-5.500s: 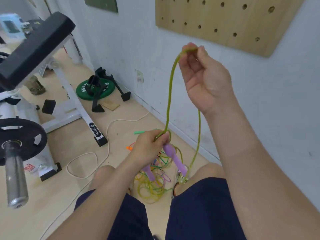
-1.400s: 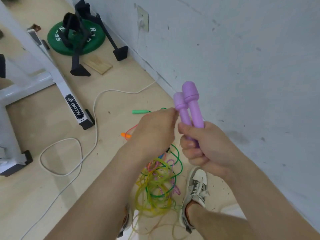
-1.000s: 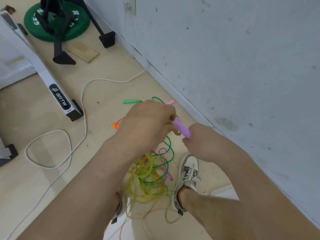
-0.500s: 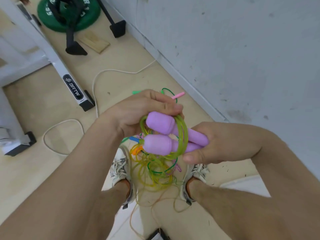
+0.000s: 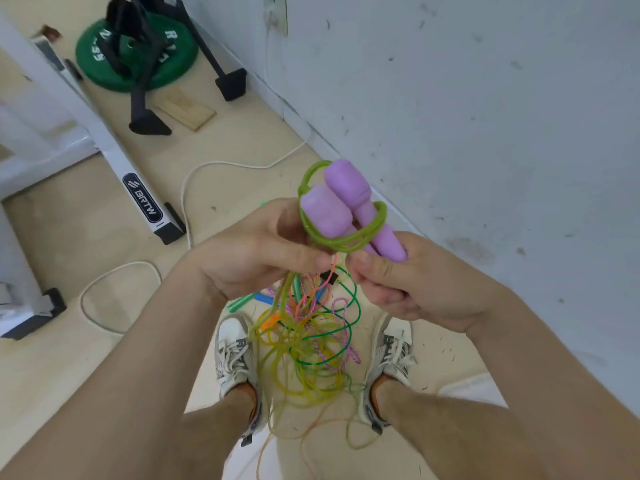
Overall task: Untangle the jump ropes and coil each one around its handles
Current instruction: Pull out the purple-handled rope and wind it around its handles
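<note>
Winding is under way on one rope only. We hold the two purple handles (image 5: 346, 206) side by side, fat ends up toward the wall (image 5: 485, 133), and our right hand (image 5: 408, 282) has its fingers curled round their thin lower ends. A few turns of the yellow-green cord (image 5: 346, 242) sit round the pair. They look loose rather than snug, and one loop stands off above the handle tops. Our left hand (image 5: 256, 254), just beside the right, pinches that same cord between thumb and curled fingers directly below the turns.

From the pinch the cord drops to the tangle (image 5: 304, 355) on the floor (image 5: 104, 271) between our shoes (image 5: 232, 348). We judge that most of its length lies down there unwound, and we cannot tell whether it runs free of the other ropes.

Those others look untouched. A dark green cord (image 5: 351, 306), a braided pink cord (image 5: 343, 344) and a thin orange-pink cord (image 5: 313, 296) cross through the pile. A green handle (image 5: 242, 301), a blue handle (image 5: 268, 299) and an orange one (image 5: 272, 320) lie at its upper edge, none of them with cord wound on.

So we put the task early on. The first coil is started and no rope is finished. What is left is the rest of this winding, then separating and coiling every other rope.
</note>
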Demonstrator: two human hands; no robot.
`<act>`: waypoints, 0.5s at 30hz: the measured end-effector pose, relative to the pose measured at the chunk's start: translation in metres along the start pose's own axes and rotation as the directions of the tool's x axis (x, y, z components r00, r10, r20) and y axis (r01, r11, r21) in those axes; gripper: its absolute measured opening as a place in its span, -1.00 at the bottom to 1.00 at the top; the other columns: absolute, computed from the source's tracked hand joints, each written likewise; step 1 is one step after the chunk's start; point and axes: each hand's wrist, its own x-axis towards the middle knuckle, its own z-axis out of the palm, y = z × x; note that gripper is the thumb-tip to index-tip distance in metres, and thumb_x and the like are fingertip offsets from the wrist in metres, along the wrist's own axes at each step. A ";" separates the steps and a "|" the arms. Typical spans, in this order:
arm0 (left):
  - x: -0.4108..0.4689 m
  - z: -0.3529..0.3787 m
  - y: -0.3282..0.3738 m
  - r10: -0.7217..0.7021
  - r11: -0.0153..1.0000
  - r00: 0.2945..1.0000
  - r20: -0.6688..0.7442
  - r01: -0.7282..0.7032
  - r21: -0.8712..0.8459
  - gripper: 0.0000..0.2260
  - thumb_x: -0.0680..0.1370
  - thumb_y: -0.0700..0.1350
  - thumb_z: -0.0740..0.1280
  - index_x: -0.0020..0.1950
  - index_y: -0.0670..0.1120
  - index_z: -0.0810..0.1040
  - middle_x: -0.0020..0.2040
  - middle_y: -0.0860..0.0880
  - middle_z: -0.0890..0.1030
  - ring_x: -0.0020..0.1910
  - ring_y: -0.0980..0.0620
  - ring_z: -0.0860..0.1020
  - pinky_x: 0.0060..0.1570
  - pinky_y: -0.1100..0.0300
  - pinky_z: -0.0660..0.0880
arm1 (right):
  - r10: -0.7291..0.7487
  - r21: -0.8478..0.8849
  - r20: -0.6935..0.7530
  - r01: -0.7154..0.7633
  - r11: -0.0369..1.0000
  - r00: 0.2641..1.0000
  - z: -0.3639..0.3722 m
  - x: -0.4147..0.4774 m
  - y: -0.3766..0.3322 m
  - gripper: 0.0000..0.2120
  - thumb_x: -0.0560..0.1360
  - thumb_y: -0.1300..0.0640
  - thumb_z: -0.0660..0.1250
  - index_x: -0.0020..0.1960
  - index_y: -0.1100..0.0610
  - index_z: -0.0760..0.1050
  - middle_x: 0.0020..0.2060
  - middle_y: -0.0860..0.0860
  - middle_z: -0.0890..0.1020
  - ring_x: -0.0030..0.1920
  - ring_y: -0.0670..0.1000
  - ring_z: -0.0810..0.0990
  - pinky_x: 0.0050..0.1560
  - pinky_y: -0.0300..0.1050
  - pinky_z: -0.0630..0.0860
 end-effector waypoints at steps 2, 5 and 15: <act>0.003 0.005 -0.001 0.019 0.999 0.996 -0.083 -0.015 0.053 -0.76 0.32 -0.19 0.54 -0.04 -0.15 0.67 -0.08 -0.21 0.63 -0.10 -0.10 0.59 -0.01 0.09 0.55 | 0.019 0.024 -0.035 -0.018 1.000 0.999 0.002 0.000 -0.002 -0.69 0.52 -0.12 0.28 -0.18 0.11 0.39 -0.50 -0.03 0.26 -0.57 -0.14 0.13 -0.57 -0.37 0.07; 0.012 0.016 -0.006 0.039 0.999 0.950 -0.309 -0.026 0.044 -0.88 0.37 -0.24 0.48 -0.12 -0.11 0.67 -0.35 -0.06 0.52 -0.44 0.04 0.25 -0.46 0.32 0.26 | 0.073 0.078 -0.131 -0.063 0.995 0.989 0.006 0.003 -0.004 -0.64 0.42 -0.22 0.25 -0.20 0.09 0.37 -0.50 -0.03 0.22 -0.57 -0.13 0.10 -0.58 -0.34 0.02; 0.016 0.031 -0.010 0.124 0.990 0.851 -0.510 -0.072 0.120 -0.47 0.52 -0.26 0.31 0.47 -0.07 0.27 -0.24 0.06 0.64 -0.38 0.09 0.44 -0.45 0.37 0.34 | 0.127 0.112 -0.185 -0.108 0.988 0.974 0.009 0.007 -0.008 -0.47 0.43 -0.39 0.08 -0.08 0.09 0.36 -0.51 -0.02 0.27 -0.57 -0.10 0.13 -0.56 -0.29 0.09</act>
